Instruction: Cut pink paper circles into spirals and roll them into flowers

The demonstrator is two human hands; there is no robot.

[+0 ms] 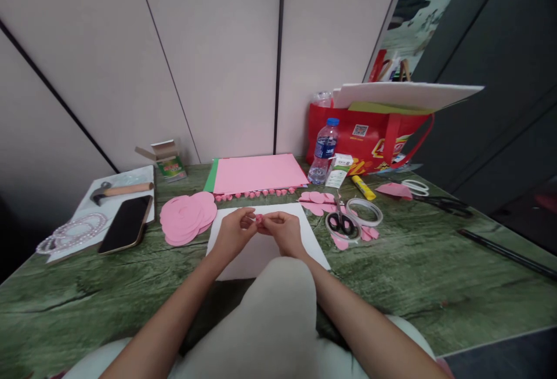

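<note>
My left hand [235, 233] and my right hand [285, 231] meet over a white sheet [256, 258]. Between their fingertips is a small rolled pink paper flower [259, 219]; both hands pinch it, though the fingers partly hide it. Beyond them, several similar little paper flowers [256, 194] form a row along the near edge of a stack of pink paper [259, 173]. A pile of round pink paper cutouts [187, 219], the top one with a spiral line, lies left of the sheet. Pink petal-like pieces [317, 198] are scattered to its right.
Scissors [342, 222] and tape rolls [365, 212] lie at right, near a glue stick [363, 187], a water bottle [323, 152] and a red bag [369, 135]. At left are a hammer [124, 190], a phone [126, 223], bead strings [78, 233] and a small open box [169, 165].
</note>
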